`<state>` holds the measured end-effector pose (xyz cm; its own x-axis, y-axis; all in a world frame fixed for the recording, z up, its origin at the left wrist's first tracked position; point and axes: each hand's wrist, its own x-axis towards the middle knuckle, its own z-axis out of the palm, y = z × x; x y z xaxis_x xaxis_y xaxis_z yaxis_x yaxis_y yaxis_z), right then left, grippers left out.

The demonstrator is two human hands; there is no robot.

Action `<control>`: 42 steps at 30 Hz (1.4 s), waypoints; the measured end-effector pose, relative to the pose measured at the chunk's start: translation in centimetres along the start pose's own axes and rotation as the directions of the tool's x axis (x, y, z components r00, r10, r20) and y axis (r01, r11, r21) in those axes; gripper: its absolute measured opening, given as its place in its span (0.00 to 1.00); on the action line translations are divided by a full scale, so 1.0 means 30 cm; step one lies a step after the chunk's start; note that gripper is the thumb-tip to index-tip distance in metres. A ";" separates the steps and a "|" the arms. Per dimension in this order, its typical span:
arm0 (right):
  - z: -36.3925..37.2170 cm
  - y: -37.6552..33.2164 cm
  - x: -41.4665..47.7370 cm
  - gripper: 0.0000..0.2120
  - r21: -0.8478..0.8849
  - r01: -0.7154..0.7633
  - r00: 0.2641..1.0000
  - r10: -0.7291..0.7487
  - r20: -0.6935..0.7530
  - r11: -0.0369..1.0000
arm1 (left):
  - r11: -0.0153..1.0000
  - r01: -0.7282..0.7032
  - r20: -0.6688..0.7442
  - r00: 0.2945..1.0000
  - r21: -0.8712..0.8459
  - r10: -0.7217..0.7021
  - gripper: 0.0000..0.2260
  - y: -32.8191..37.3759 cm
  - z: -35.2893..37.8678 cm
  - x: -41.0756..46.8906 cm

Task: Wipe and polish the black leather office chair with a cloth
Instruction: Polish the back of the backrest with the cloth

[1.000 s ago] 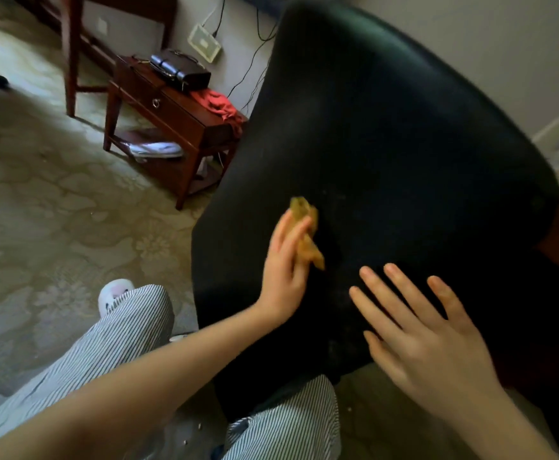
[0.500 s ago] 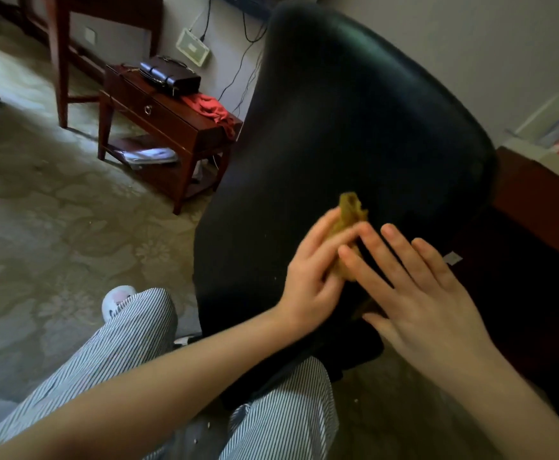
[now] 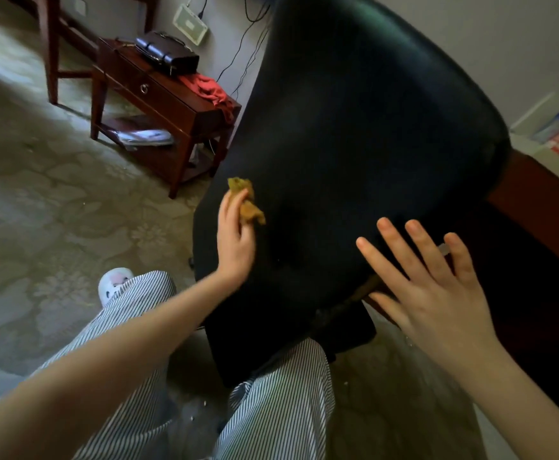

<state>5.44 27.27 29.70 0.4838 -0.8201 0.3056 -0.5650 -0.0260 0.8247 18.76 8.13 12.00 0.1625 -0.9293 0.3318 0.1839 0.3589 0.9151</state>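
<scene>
The back of the black leather office chair [image 3: 354, 144] fills the middle of the view. My left hand [image 3: 235, 237] holds a small bunched yellow-brown cloth [image 3: 246, 202] against the chair's left edge, fingers curled round it. My right hand [image 3: 427, 283] is spread with straight fingers over the chair's lower right edge; I cannot tell whether it touches the leather.
A dark wooden side table [image 3: 165, 101] with a black bag [image 3: 168, 54] and a red cloth [image 3: 210, 89] stands at the back left by the wall. A wooden desk edge [image 3: 543, 207] lies to the right of the chair. My striped trouser legs [image 3: 271, 410] stand on patterned carpet [image 3: 39, 210].
My left hand has slid the cloth leftward across the chair back, away from my right hand. My right hand has stayed low at the right with fingers spread.
</scene>
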 end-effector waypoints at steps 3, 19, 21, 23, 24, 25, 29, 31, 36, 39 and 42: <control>-0.009 0.000 0.034 0.37 0.029 -0.033 0.999 0.034 -0.018 0.999 | 0.989 0.148 0.062 0.987 0.022 -0.150 0.19 -0.072 0.014 0.156; 0.009 -0.050 0.216 0.45 0.075 0.002 0.996 0.005 -0.092 0.997 | 0.968 0.087 0.179 0.983 -0.234 -0.045 0.18 0.114 0.009 -0.236; 0.013 -0.053 0.223 0.45 0.073 0.006 0.998 -0.001 -0.070 0.997 | 0.958 0.058 0.147 0.989 -0.282 -0.017 0.18 0.198 0.032 -0.238; 0.015 -0.053 0.223 0.44 0.090 0.002 0.998 0.004 -0.066 0.996 | 0.946 0.032 0.108 0.994 -0.323 0.003 0.17 0.281 0.058 -0.222; 0.016 -0.053 0.222 0.42 0.096 -0.010 0.997 0.018 -0.081 0.995 | 0.940 0.011 0.091 0.996 -0.341 0.021 0.18 0.325 0.071 -0.213; 0.018 -0.051 0.223 0.37 0.090 -0.025 0.994 0.035 -0.108 0.996 | 0.937 -0.017 0.075 0.996 -0.350 0.047 0.18 0.371 0.085 -0.204; 0.047 -0.036 0.219 0.28 0.019 -0.084 0.976 0.086 -0.199 0.996 | 0.931 -0.204 -0.017 0.978 -0.302 0.208 0.17 0.460 0.137 -0.194; 0.059 -0.036 0.209 0.27 0.039 -0.073 0.969 0.080 -0.233 0.997 | 0.908 -0.373 -0.049 0.928 -0.190 0.370 0.15 0.405 0.145 -0.201; 0.083 -0.055 0.171 0.31 0.107 -0.087 0.960 0.112 -0.257 0.990 | 0.744 -0.665 0.048 0.747 0.062 0.663 0.11 0.190 0.104 -0.259; 0.091 -0.088 0.153 0.41 0.285 -0.224 0.945 0.279 -0.169 0.932 | 0.663 -0.742 0.177 0.668 0.096 0.723 0.11 0.089 0.041 -0.255; 0.099 -0.149 0.136 0.43 0.542 -0.408 0.888 0.458 0.046 0.735 | 0.570 -0.811 0.372 0.572 0.127 0.731 0.11 -0.010 -0.037 -0.240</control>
<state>7.97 22.35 25.85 0.1395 -0.7664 0.6270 -0.9748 0.0050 0.2230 18.60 14.81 9.09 -0.1328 -0.3019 0.9440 -0.1503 0.9476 0.2819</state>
